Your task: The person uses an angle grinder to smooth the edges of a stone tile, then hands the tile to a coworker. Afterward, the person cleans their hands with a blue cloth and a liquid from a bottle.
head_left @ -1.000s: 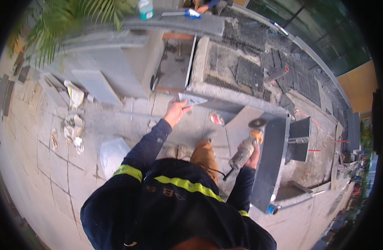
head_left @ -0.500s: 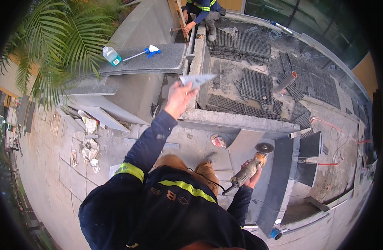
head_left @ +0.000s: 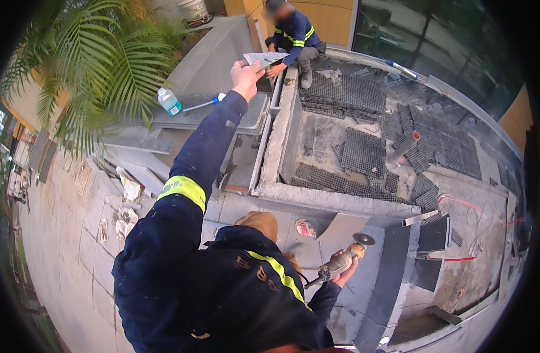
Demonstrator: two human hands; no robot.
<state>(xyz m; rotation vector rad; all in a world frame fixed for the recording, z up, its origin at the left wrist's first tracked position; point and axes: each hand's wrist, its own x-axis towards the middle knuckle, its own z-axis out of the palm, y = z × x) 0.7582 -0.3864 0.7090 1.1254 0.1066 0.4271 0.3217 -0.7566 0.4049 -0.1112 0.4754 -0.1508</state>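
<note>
With the arm stretched far forward, my left hand (head_left: pixel 244 79) pinches a thin, pale grey triangular stone offcut (head_left: pixel 261 59) by its left end. A crouching co-worker (head_left: pixel 296 32) is just beyond it, and that person's hand (head_left: pixel 276 71) appears just below the offcut; whether they touch I cannot tell. Low on the right, my right hand (head_left: pixel 346 274) wraps round the body of a worn angle grinder (head_left: pixel 337 265). Its round disc (head_left: pixel 364 239) points away from me, and I cannot tell whether it spins.
Left of my arm, a bottle of teal liquid (head_left: pixel 170 102) and a trigger sprayer (head_left: pixel 214 100) rest on stacked grey slabs (head_left: pixel 190 117). A low concrete wall (head_left: pixel 334 197) borders a bed with black plastic grids (head_left: pixel 364 152) and a pipe (head_left: pixel 403 147). Palm leaves (head_left: pixel 99 65) hang at left.
My left hand has moved farther forward with the triangular offcut, toward the co-worker. The grinder in my right hand sits slightly lower and farther left in view. The co-worker now shows more fully.
</note>
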